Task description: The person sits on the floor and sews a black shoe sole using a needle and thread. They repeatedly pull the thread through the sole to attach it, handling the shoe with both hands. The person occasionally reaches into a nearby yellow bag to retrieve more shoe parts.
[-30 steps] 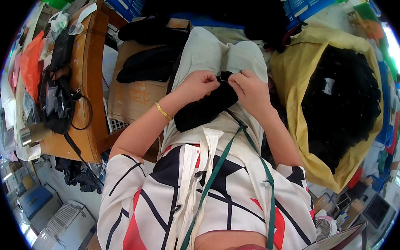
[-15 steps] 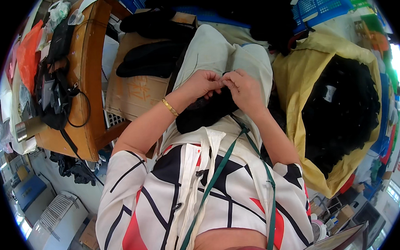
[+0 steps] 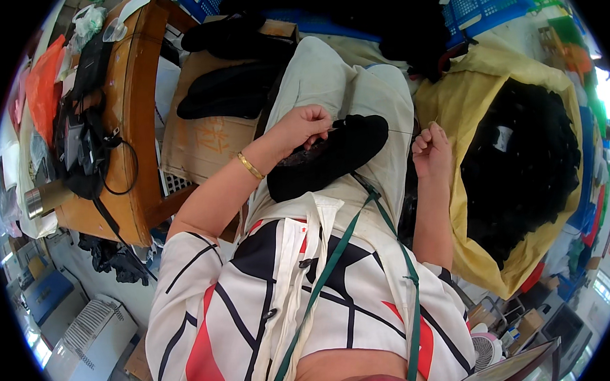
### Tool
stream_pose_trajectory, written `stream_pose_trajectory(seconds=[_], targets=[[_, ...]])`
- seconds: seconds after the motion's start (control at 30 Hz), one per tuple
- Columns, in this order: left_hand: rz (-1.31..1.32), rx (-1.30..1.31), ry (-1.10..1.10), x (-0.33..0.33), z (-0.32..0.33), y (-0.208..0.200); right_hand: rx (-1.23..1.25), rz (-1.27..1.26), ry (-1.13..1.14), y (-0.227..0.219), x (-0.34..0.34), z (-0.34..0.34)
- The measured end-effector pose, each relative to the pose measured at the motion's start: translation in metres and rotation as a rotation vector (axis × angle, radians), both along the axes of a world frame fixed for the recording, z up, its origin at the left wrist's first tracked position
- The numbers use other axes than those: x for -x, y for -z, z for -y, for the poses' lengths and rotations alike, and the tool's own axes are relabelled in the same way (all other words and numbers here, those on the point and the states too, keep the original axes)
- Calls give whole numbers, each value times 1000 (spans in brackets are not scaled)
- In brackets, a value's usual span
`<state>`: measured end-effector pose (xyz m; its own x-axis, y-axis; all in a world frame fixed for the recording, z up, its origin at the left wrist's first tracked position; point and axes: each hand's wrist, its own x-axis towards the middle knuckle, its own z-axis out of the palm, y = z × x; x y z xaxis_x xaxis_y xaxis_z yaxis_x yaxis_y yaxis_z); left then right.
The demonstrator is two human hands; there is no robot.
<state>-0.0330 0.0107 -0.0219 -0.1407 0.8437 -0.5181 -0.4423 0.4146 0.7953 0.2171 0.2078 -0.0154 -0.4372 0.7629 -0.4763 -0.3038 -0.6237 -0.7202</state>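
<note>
A black cloth shoe (image 3: 347,151) lies across my lap, over the pale trousers, its opening turned toward my left hand. My left hand (image 3: 307,127) pinches the shoe's upper edge with fingers closed. Off to the right, beside the yellow sack, my right hand (image 3: 431,149) is raised with thumb and forefinger pressed together. A thin dark thread (image 3: 402,132) stretches from the shoe toward it. A fine sliver, perhaps a needle, sticks up from those fingertips, too small to be sure of.
More black shoes (image 3: 222,92) rest on a cardboard box (image 3: 201,144) at the left. Beyond it stands a wooden table (image 3: 121,110) with bags and a cable. A yellow sack (image 3: 445,116) full of black pieces stands at the right. Blue crates (image 3: 488,9) are at the back.
My right hand has moved away from the left, out to the right, drawing the thread out from the shoe. My left hand stays at the shoe's edge, and more of the shoe shows.
</note>
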Motion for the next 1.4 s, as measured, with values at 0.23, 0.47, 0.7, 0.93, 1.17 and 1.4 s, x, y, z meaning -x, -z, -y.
stream_pose_trajectory(seconds=[0.23, 0.47, 0.7, 0.93, 1.17, 1.4], targets=[[-696, -160, 43, -13, -15, -15, -59, -24, 19, -9, 2, 9], [-870, -207, 55, -17, -26, -8, -226, -28, -11, -39, 5, 19], [-844, -234, 2, -13, -25, 5, -403, -738, -270, -150, -18, 61], [-986, -25, 130, -20, -29, -49, -603, -697, -839, -166, -17, 83], [-66, 26, 58, -19, -17, -26, -935, -506, -1361, -169, 19, 68], [-432, -31, 125, -13, -10, -18, -1623, 725, -749, -75, 73, 63]])
